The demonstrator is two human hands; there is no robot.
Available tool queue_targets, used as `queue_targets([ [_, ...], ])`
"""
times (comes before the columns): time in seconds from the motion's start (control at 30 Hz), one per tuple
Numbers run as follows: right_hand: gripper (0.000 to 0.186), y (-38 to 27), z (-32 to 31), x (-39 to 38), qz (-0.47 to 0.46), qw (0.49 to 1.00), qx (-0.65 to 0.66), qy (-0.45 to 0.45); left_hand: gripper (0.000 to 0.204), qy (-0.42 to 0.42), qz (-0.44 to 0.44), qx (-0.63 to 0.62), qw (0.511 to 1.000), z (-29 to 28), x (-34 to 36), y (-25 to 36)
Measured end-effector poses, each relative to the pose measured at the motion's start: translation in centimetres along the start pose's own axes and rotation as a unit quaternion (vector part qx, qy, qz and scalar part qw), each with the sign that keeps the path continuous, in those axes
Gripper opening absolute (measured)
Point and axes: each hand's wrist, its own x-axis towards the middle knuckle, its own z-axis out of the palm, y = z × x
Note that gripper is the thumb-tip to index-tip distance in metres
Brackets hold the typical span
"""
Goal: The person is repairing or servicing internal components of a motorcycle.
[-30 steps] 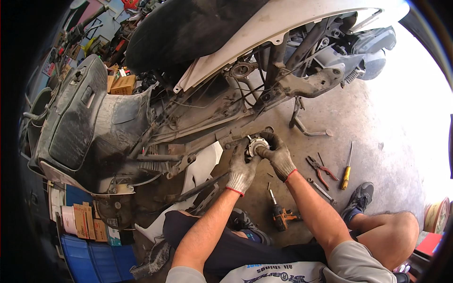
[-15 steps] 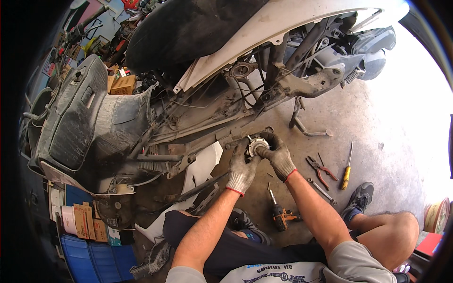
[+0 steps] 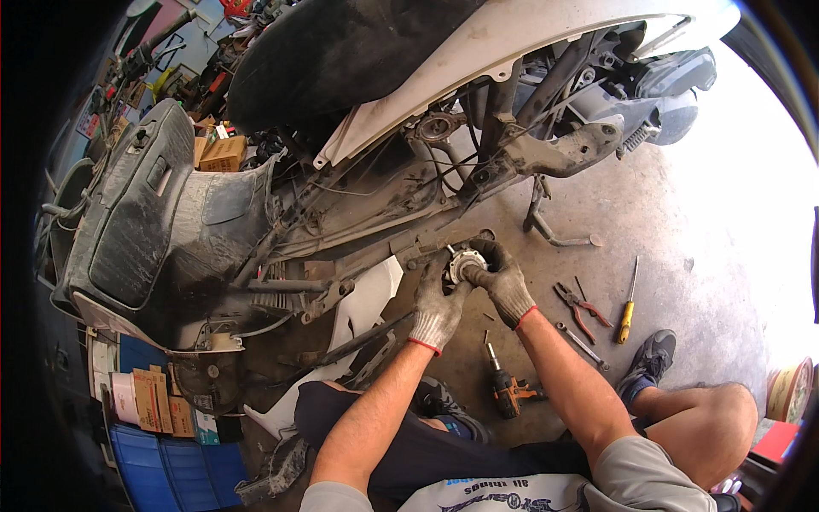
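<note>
Right hand (image 3: 505, 283) on part (image 3: 461, 260); lettered shirt (image 3: 426, 498)

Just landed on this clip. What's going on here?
A gloved person is working beside a partly stripped scooter. The left grip and right grip together hold a round metal part, low in front of the person. A power drill, pliers, a wrench and a yellow-handled screwdriver lie on the floor, untouched at this moment.
</note>
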Motion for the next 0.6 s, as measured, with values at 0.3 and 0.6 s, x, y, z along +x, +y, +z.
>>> queue_targets([
  [0.3,0.058,0.44,-0.08,0.15,-0.004,1.000,-0.006,0.005,0.065,-0.001,-0.001,-0.010,1.000,-0.06,0.04,0.27],
  [0.6,0.055,0.65,-0.01,0.32,-0.006,1.000,-0.008,0.008,0.065,-0.001,-0.001,-0.013,1.000,-0.03,0.09,0.18],
])
